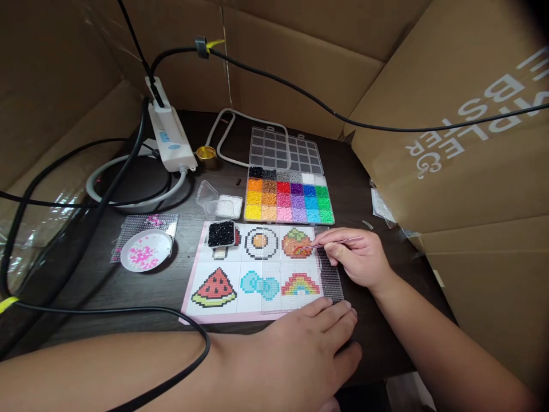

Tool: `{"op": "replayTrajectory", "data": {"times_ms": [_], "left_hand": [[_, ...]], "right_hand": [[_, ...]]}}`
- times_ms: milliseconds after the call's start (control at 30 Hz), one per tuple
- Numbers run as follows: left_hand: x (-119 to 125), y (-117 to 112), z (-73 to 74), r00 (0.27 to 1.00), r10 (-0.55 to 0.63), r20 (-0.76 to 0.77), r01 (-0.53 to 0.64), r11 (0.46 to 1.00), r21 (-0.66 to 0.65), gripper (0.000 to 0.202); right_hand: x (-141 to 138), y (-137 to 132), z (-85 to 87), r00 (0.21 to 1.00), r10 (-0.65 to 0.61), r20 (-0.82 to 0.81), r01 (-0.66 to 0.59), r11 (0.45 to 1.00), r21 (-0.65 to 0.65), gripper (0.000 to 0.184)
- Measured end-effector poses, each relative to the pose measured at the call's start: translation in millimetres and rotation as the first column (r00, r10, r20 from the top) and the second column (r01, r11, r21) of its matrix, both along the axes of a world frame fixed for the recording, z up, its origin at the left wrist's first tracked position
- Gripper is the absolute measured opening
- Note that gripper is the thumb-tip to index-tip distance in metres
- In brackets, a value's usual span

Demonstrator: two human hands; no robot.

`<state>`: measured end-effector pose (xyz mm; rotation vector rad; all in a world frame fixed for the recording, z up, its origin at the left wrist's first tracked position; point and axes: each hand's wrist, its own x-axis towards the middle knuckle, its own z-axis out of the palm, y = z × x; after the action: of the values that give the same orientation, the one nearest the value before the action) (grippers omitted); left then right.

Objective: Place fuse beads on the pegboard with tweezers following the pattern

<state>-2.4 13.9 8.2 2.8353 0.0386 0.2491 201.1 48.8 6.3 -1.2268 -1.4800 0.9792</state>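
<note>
My right hand [360, 257] pinches thin tweezers [316, 245], whose tips are over the orange fruit picture [291, 246] on the pattern sheet [217, 316]. A clear pegboard [332, 274] covers the right part of the sheet and sticks out past its edge. Small coloured specks show near the tips, too small to tell apart. My left hand [313, 349] lies palm down with fingers stretched out, fingertips at the pegboard's lower right edge. Other pictures include a watermelon slice [214, 289], a fried egg [261, 243], a blue shape [259, 284] and a rainbow [300, 285].
A sorted bead box [289, 222] stands behind the sheet, lid open. A tub of black beads [222, 234] covers one picture. White beads [229, 206] sit nearby. At left, a dish [160, 263] of pink beads rests on another pegboard [128, 226]. A black cable [171, 311] crosses my left arm.
</note>
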Motion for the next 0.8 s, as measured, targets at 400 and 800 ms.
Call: {"op": "replayTrajectory", "data": {"times_ms": [400, 800], "left_hand": [[-0.8, 1.2, 2.7, 1.000, -0.003, 0.007, 0.003, 1.000, -0.006, 0.059], [-0.2, 1.7, 4.8, 1.000, -0.015, -0.011, 0.014, 1.000, -0.028, 0.059]], "right_hand": [[-0.1, 0.5, 0.2, 1.000, -0.001, 0.023, 0.001, 1.000, 0.003, 0.013], [-0.3, -0.3, 2.1, 0.998, -0.011, 0.062, 0.011, 1.000, -0.001, 0.014]]}}
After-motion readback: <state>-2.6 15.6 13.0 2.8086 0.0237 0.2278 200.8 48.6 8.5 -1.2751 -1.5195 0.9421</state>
